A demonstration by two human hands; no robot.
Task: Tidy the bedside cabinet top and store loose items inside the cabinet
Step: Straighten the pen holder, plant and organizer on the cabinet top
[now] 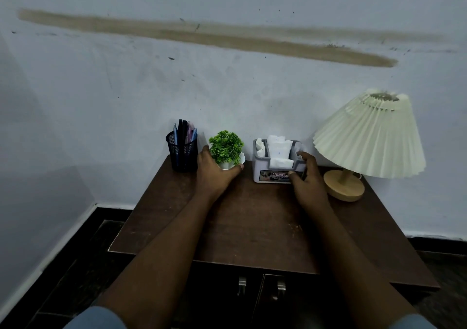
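Nearest the camera, the two cabinet doors [262,301] look closed. Both hands are occupied, so nothing can go inside until one of them lets go.

Beyond the doors lies the brown cabinet top [252,222], with both forearms reaching across it to the grey desk organizer [270,175] and its neighbours.

The right hand [307,177] grasps the organizer's right end, with the thumb on the front face and the fingers hooked over the rim. The box therefore sits to the left of that grip and is unsupported along most of its length. If it is lifted this way it would likely sag on the far side and spill the white packets standing loose in it.

Left of the organizer, the left hand [214,174] is wrapped round the white pot of the small potted plant [226,146]. The thumb is on the side facing the organizer and the fingers are on the other. The foliage rises above the grip, so a quick pull could tip the plant.

Further left of the organizer, the mesh pen holder [182,151] stands just beside those fingers. A sideways nudge could topple it.

Right of the organizer, the pleated lamp [371,136] stands near the back of the right hand. Swinging the box that way risks a knock against its wooden base.
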